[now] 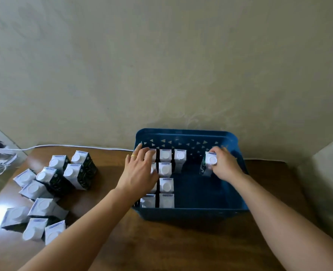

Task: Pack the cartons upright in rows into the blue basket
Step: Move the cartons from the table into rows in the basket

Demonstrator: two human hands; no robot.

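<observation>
1. Cartons packed so far fill the left part of the dark blue plastic basket with triangle cut-outs point(191, 134): small white-topped cartons with round white caps and dark printed sides point(166, 184) stand upright in two columns running from the near wall to the far wall, and a lone one point(180, 156) starts a third column at the far wall.

2. Right hand point(225, 166) is closed around one more carton of the same kind point(210, 160), fingers wrapped over its top and right side. That carton sits inside the basket near the far right corner, its long axis close to vertical with a slight tilt, cap facing up. Whether it touches the basket floor I cannot tell.

3. Left hand point(140, 171) lies flat and spread over the far end of the leftmost column, palm down, grasping nothing that I can see; it appears to be steadying or squaring the rows. A yellow ring shows on one finger.

4. The deciding relation, as I judge it: the open slot beside the lone third-column carton lies to the left of the held carton, with bare basket floor between them. The right hand is the nearer one, so the carton likely needs a leftward slide while kept upright.

5. Loose cartons point(44, 192), some upright and some lying over, wait in a cluster on the brown wooden surface point(161, 251), well apart to the left of the basket and nearer the left hand.
</observation>
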